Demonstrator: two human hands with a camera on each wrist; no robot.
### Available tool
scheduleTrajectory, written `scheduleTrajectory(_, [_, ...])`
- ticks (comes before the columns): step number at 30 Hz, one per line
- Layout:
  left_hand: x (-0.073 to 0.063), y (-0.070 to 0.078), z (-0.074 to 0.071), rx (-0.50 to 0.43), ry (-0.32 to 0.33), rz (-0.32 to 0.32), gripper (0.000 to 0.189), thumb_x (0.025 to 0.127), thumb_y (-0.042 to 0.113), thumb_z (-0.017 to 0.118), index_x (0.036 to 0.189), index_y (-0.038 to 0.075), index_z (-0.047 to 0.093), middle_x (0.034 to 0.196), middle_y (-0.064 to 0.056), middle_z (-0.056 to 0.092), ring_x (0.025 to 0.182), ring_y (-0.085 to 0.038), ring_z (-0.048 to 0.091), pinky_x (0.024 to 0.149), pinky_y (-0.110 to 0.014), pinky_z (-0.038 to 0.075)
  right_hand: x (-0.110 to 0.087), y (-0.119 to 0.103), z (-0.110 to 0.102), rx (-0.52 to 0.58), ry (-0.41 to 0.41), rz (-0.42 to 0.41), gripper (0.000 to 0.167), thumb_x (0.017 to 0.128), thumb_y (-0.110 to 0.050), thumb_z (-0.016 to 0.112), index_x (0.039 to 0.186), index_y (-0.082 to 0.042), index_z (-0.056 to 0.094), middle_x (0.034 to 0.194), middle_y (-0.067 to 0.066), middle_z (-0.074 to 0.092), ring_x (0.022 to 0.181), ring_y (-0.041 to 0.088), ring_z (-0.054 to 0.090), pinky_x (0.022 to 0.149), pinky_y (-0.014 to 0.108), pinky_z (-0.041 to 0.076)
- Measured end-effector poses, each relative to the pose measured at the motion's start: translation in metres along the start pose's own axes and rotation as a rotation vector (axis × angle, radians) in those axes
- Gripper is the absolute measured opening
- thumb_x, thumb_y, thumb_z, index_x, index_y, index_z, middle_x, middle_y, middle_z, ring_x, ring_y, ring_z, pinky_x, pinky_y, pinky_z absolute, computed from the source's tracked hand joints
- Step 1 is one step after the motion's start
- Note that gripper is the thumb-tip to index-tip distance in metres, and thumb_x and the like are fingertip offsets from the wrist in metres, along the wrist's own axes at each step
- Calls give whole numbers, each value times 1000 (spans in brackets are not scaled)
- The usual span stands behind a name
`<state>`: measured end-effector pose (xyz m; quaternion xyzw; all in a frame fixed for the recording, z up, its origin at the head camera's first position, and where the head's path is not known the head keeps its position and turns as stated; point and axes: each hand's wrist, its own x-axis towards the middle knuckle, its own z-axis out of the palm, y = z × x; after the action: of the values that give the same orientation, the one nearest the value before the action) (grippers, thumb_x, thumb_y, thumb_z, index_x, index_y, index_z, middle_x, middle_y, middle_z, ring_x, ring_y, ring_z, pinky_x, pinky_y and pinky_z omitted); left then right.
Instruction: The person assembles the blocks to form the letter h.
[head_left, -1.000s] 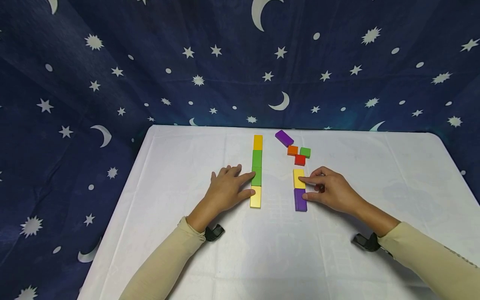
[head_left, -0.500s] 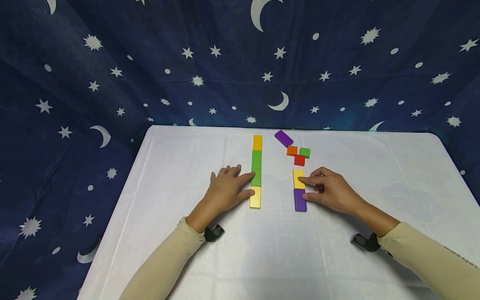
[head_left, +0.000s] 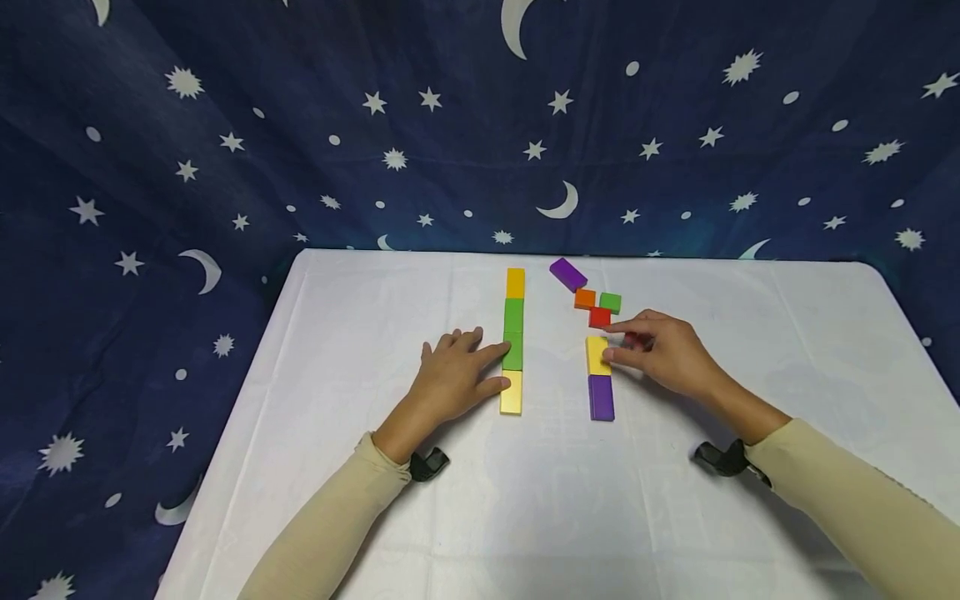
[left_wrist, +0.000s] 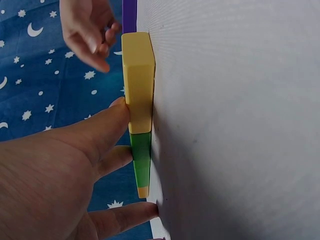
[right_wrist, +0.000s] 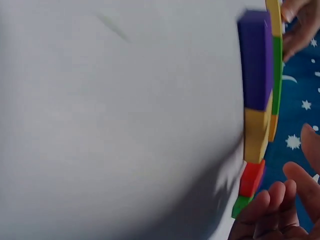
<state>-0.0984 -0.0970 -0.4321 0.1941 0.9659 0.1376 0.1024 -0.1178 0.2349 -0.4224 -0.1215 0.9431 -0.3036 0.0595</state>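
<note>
I am taking the yellow block [head_left: 595, 357] under the right thumb as my landmark on the white surface [head_left: 480, 508]. Its long axis is running front to back, and the purple block [head_left: 601, 397] is lying end to end with it on its near side. The red block [head_left: 599, 317] is lying just beyond it, across a narrow gap. The right hand [head_left: 667, 352] is hovering to the yellow block's right, thumb over its edge, index finger pointing at the red block, other fingers curling loosely; I am seeing no pinch, but cannot tell whether either tip is touching. Left of the landmark, the left hand [head_left: 453, 375] is spreading its fingers, index touching a green block [head_left: 515, 357], thumb touching the pale yellow block [head_left: 511, 400]. I am judging that any move is turning on the red block lying left and forward of the right hand, the nearer one.
</note>
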Motion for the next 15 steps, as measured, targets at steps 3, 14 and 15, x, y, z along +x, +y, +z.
scheduleTrajectory(3, [0, 0, 0, 1, 1, 0, 59, 95, 58, 63, 150, 40, 51, 160, -11, 44, 146, -43, 40, 108, -78, 30, 14, -4, -4, 17, 51, 17, 36, 88, -31, 82, 119, -13, 77, 86, 3, 61, 83, 21, 54, 68, 28, 46])
scheduleTrajectory(14, [-1, 0, -1, -1, 4, 0, 59, 95, 57, 64, 150, 39, 52, 159, -12, 45, 145, -43, 41, 108, -78, 30, 67, -20, -17, 14, 87, 77, 39, 95, -33, 74, 128, -12, 73, 111, 15, 66, 100, 30, 60, 76, 37, 48])
scheduleTrajectory(15, [-1, 0, -1, 0, 3, 0, 59, 95, 57, 64, 150, 39, 52, 159, -12, 45, 145, -43, 41, 108, -78, 30, 71, -21, -18, 10, 79, 89, 41, 95, -34, 73, 129, -12, 72, 113, 15, 66, 101, 31, 59, 76, 37, 49])
